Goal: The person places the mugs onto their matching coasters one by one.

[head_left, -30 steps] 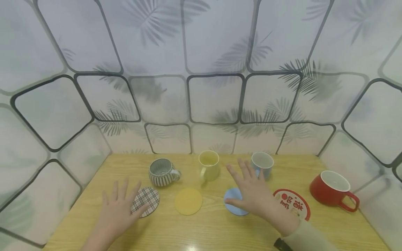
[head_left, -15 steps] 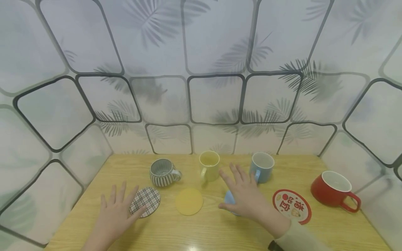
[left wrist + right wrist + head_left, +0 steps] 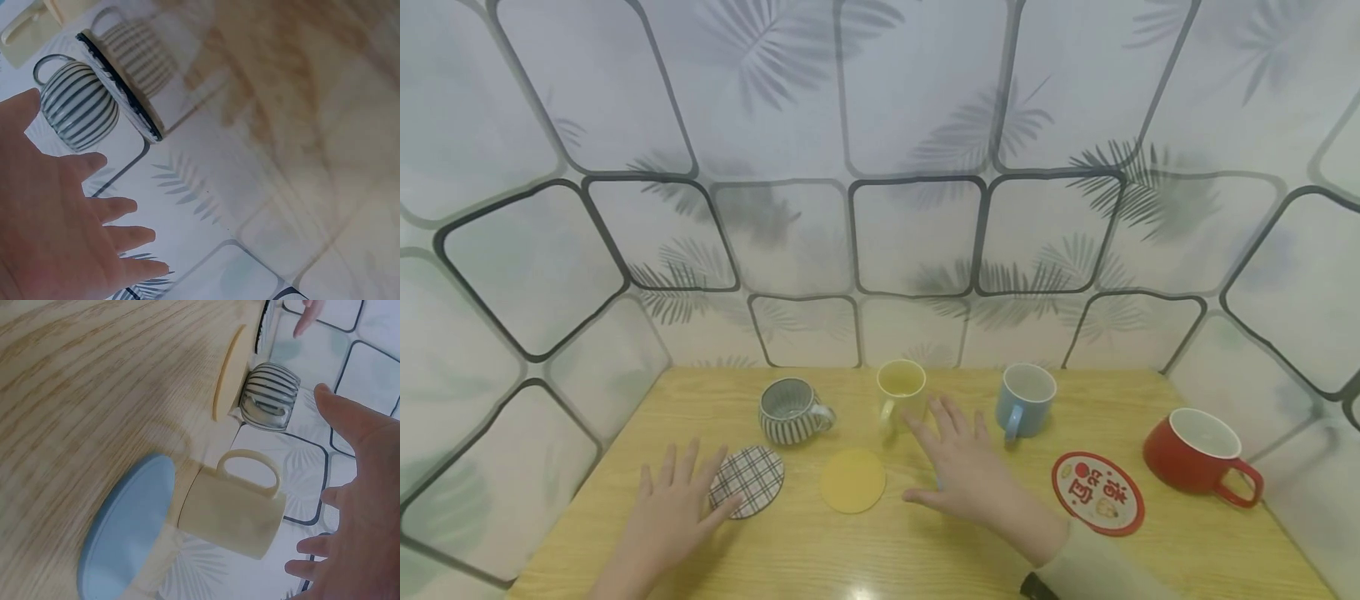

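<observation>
My left hand [image 3: 666, 512] hovers with spread, straight fingers beside the round plaid coaster [image 3: 748, 482]. Behind that coaster stands a grey-and-white striped mug [image 3: 788, 417], also visible past the thumb in the left wrist view. My right hand [image 3: 966, 479], fingers spread and holding nothing, is over the blue coaster [image 3: 128, 531], hiding most of it in the head view. Its fingertips overlap the lower side of the yellow mug [image 3: 901, 392] there; the right wrist view shows a gap between them. A yellow coaster [image 3: 853, 481] lies flat between the hands.
A light blue mug [image 3: 1026, 404] stands at the back right, handle towards me. Farther right are a white coaster with a red rim and red characters [image 3: 1097, 493] and a wide red mug [image 3: 1187, 454]. Patterned wall covering [image 3: 917, 237] encloses the wooden table [image 3: 820, 558] behind and at the sides.
My right hand has moved left, from in front of the blue mug towards the yellow mug, uncovering the red-rimmed coaster and the blue mug's handle. The left hand has barely shifted.
</observation>
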`<state>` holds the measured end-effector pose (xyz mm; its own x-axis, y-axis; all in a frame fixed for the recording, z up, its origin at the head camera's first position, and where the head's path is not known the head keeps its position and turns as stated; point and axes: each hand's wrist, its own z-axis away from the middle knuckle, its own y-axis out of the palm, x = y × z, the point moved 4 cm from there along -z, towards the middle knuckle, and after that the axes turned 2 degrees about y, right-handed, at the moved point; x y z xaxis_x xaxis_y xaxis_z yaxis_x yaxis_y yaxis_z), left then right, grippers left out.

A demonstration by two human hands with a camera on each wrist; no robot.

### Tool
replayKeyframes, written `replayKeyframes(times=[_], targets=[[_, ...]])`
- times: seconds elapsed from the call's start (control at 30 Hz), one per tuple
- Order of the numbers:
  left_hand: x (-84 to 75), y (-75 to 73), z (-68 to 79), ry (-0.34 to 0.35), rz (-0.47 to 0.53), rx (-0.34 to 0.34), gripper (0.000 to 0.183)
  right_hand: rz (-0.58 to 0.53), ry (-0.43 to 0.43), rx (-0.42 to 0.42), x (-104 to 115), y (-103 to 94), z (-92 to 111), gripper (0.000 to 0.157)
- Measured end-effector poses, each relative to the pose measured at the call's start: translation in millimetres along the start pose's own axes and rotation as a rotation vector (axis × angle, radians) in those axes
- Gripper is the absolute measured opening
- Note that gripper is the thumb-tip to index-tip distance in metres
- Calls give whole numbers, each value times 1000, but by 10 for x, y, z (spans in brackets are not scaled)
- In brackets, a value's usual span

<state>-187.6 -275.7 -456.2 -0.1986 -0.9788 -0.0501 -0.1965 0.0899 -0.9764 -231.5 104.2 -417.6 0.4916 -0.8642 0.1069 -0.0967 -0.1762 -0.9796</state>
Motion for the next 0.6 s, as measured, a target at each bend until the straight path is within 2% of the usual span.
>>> replayKeyframes(times=[0.33,0.6], targets=[[65,94,-5,12,0,35,80,-21,-17,13,135,7,-105,107],[130,145,-28,38,23,76,78,-32,-52,-27,217,40,-188,105]])
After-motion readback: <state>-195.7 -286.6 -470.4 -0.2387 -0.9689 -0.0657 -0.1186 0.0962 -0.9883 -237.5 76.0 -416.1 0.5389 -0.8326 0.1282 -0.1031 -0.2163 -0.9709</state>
